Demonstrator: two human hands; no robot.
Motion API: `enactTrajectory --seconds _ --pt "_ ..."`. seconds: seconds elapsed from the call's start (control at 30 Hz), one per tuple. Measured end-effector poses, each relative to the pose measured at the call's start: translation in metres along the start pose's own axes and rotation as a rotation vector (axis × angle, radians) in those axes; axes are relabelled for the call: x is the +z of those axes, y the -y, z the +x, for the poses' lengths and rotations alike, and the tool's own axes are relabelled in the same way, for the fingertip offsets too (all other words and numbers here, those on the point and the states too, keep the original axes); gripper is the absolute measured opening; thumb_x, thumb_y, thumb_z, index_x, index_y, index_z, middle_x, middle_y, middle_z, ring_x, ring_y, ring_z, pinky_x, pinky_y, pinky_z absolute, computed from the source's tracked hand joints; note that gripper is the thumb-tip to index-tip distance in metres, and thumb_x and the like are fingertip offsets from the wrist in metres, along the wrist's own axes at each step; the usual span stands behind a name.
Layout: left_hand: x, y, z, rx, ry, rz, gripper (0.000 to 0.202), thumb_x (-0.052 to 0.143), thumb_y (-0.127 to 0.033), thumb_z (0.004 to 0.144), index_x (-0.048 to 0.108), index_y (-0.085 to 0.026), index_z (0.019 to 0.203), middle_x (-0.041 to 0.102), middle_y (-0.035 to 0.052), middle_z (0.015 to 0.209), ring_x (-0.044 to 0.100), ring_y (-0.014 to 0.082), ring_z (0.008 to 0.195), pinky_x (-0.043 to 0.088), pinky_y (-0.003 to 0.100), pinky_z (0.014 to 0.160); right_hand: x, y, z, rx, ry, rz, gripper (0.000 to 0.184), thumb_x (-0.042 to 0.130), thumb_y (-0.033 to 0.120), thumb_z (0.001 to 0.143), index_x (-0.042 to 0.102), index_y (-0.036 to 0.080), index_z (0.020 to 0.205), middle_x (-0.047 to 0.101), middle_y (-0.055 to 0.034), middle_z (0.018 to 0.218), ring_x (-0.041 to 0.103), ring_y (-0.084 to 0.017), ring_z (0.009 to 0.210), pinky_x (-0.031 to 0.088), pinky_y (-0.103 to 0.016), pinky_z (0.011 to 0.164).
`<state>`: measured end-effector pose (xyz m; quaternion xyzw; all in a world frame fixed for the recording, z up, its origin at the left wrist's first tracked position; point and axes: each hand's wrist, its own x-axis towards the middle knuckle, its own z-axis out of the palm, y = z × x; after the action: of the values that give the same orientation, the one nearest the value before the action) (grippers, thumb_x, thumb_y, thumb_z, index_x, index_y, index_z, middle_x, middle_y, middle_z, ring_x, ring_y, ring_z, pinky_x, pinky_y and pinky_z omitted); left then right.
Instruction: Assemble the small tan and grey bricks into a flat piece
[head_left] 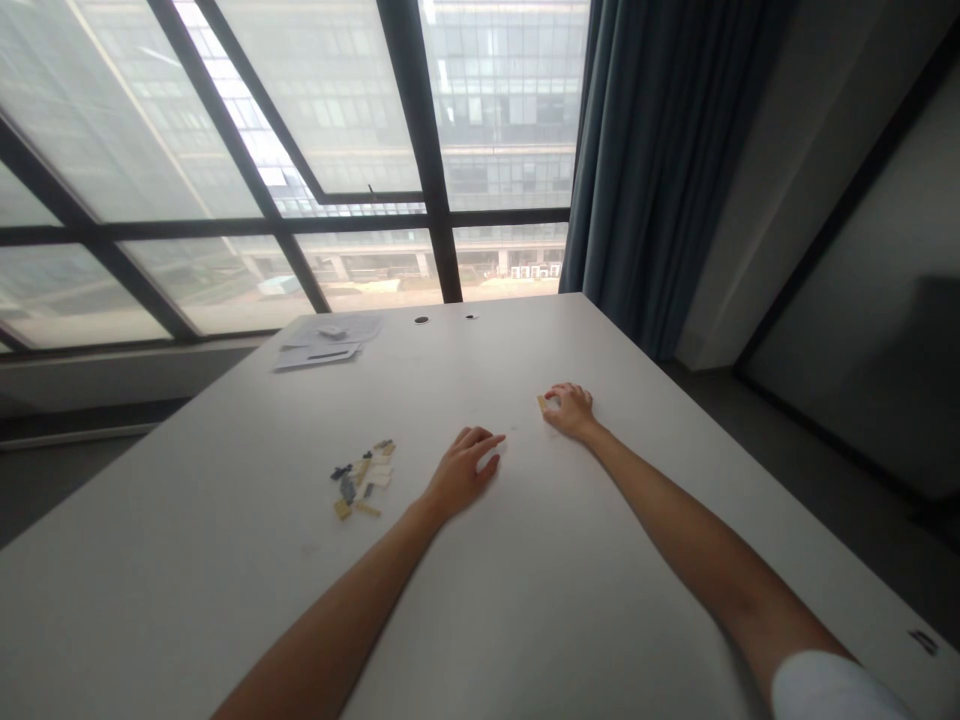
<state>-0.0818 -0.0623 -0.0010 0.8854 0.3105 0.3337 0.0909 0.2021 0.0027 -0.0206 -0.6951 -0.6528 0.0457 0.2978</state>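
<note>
My right hand [573, 410] is closed at the table's right side, its thumb and fingers around a small tan building brick [541, 403] that shows only in part. My left hand [465, 470] rests low over the table nearer to me. Its index finger is stretched out and its thumb stands apart, with nothing visible between them. Left of that hand lies a loose pile of small building bricks [377, 470] in tan, white, grey and dark tones, at some distance from the fingers.
The white table [225, 560] reaches to the window. Papers [319, 355] with a dark, slim item on them lie at its far left. A round dark hole [421, 320] is near the far edge. A blue curtain [645, 180] hangs beyond the right side.
</note>
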Motion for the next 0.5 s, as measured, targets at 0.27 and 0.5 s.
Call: enactTrajectory --seconds 0.27,0.5 --pt "-0.0004 0.0002 0.0 -0.007 0.01 0.001 0.035 0.053 -0.025 0.095 0.065 -0.026 0.128 0.064 0.0084 0.108 0.057 0.0222 0.105 0.051 0.04 0.096 -0.0019 0.0021 -0.001 -0.005 0.001 0.0 0.027 0.069 0.034 0.075 0.072 0.025 0.1 0.064 -0.0072 0.127 0.052 -0.028 0.12 0.029 -0.047 0.108" --pt "-0.0013 -0.0004 0.0 -0.016 0.024 0.006 0.035 0.053 -0.024 0.096 0.065 -0.026 0.128 0.064 0.0084 0.109 0.057 0.0222 0.105 0.051 0.04 0.096 -0.0027 0.0028 -0.0015 -0.003 0.01 -0.002 0.027 0.069 0.035 0.075 0.072 0.025 0.1 0.064 -0.0077 0.127 0.051 -0.029 0.121 0.029 -0.047 0.108"
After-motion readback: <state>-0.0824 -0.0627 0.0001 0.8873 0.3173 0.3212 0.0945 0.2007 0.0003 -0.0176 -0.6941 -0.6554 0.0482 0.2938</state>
